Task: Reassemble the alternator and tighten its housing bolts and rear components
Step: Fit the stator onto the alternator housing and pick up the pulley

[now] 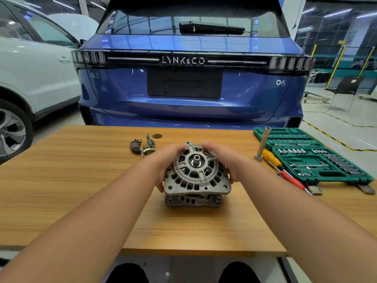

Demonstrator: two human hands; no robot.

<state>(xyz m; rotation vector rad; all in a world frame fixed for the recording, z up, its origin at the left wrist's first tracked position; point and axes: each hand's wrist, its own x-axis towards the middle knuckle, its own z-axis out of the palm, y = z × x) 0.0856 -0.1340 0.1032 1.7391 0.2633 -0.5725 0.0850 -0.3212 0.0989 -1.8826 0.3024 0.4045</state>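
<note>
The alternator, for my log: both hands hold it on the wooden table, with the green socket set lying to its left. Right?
Not quite. The head view shows the green socket set to the right of the alternator, not left. Both hands, left and right, do hold it on the wooden table.

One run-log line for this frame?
alternator upright on table | left hand, right hand gripping its sides | bolts not fitted

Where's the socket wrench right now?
Head view, right side of the table: the socket wrench stands upright beside the yellow-handled screwdriver, against the green socket case.
</note>
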